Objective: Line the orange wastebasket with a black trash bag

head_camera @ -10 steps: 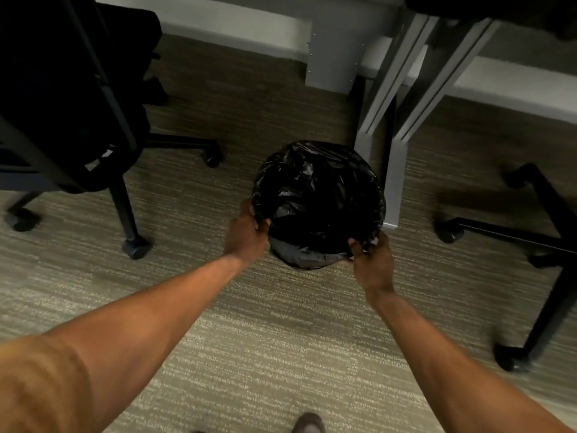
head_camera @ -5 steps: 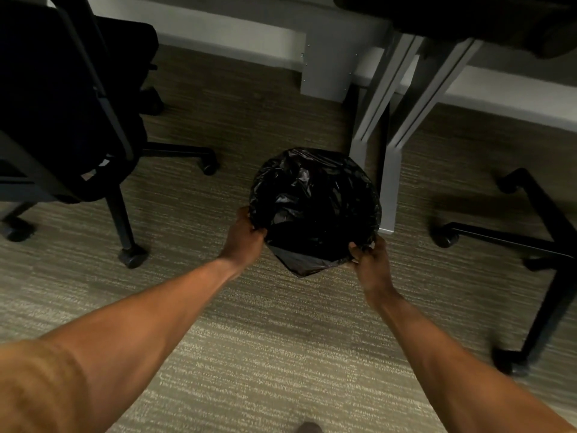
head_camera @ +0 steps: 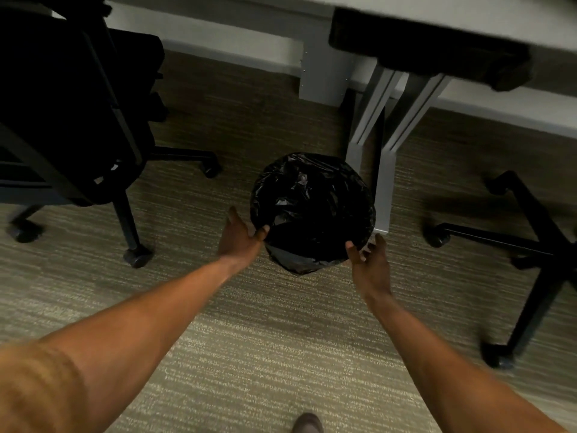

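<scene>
A black trash bag (head_camera: 312, 210) covers the round wastebasket on the carpet; the bag drapes over the rim and down the near side, so none of the basket's orange shows. My left hand (head_camera: 239, 237) is at the bag's left edge, fingers spread, thumb tip touching the plastic. My right hand (head_camera: 370, 262) is at the near right edge with fingers apart, close to the bag and gripping nothing.
A black office chair (head_camera: 78, 120) on castors stands at the left. Grey desk legs (head_camera: 382, 170) rise just right of the basket. Another chair's base (head_camera: 524, 245) spreads at the right. My shoe tip (head_camera: 307, 423) shows at the bottom edge.
Both hands gripped the bag's near rim before; now the fingers have opened and let the plastic go. The view has shifted slightly, showing more of the desk.
</scene>
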Demonstrator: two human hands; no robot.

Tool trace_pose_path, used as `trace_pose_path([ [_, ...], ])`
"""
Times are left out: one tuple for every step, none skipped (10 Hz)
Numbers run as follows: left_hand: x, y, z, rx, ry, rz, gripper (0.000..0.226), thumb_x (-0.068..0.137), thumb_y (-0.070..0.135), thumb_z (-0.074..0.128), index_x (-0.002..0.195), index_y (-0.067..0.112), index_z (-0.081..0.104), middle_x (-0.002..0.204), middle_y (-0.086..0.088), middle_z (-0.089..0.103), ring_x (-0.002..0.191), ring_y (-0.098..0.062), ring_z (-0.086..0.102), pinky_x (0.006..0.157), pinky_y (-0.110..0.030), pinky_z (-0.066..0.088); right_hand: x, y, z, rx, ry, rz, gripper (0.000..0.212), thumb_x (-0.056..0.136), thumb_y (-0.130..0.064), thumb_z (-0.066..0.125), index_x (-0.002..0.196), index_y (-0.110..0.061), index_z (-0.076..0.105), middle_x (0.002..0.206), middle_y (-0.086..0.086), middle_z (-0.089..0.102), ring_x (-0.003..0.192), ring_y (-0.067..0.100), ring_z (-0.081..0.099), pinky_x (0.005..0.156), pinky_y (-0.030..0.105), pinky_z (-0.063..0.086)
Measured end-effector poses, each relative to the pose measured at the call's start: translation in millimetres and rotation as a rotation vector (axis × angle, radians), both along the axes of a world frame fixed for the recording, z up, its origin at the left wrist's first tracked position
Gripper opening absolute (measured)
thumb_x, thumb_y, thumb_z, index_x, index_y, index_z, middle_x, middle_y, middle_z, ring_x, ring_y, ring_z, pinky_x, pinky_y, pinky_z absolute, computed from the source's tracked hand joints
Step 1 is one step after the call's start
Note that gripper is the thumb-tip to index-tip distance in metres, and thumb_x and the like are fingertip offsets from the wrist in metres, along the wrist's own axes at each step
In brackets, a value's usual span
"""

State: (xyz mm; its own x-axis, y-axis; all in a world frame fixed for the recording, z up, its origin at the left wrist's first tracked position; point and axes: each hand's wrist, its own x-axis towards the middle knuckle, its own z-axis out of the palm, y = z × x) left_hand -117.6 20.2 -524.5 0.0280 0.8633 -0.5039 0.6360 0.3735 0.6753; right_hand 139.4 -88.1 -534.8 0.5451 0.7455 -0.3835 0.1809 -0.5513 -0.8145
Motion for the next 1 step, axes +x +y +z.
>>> trace_pose_path([
  [-12.2,-18.3,27.1,0.082,0.258,-0.178,0.100,0.101,0.039,0.071,0.171,0.007,0.007,0.177,-0.020,0.019,0.156,-0.043,0.039,0.123,-0.047,0.045,-5.3,-14.9,23.3,-0.061,-0.216,0.152,0.085,0.099,-0.033,0.073,0.164,-0.027,0.019,0.160,0.010,0.046,0.132,0.034,0.062,0.105,0.052,0.058],
])
